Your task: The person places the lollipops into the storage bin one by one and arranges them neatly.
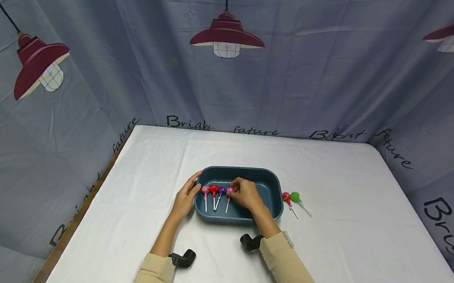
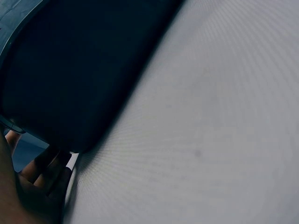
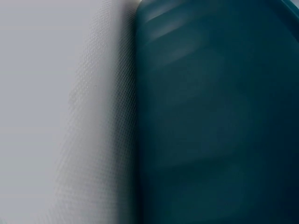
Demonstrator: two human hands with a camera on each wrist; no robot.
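Observation:
A dark teal rectangular tray (image 1: 264, 176) sits on the white-covered table. My left hand (image 1: 184, 199) holds its left end, thumb by the rim and fingers along the outer wall; the left wrist view shows these fingers (image 2: 44, 170) against the tray's end. Inside, a pink lollipop (image 1: 206, 189), a red lollipop (image 1: 214, 188) and a purple lollipop (image 1: 222, 190) lie side by side, sticks toward me. Just right of them, my right hand (image 1: 248, 196) pinches another pink lollipop (image 1: 228, 204) near its head. The right wrist view shows only the tray's outer wall (image 3: 196, 116) and tablecloth.
To the right of the tray, a red lollipop (image 1: 286, 197) and a green lollipop (image 1: 295, 196) lie close together on the white tablecloth (image 1: 346, 253). A grey-blue curtain (image 1: 145, 64) printed with lamps and lettering hangs behind and beside the table.

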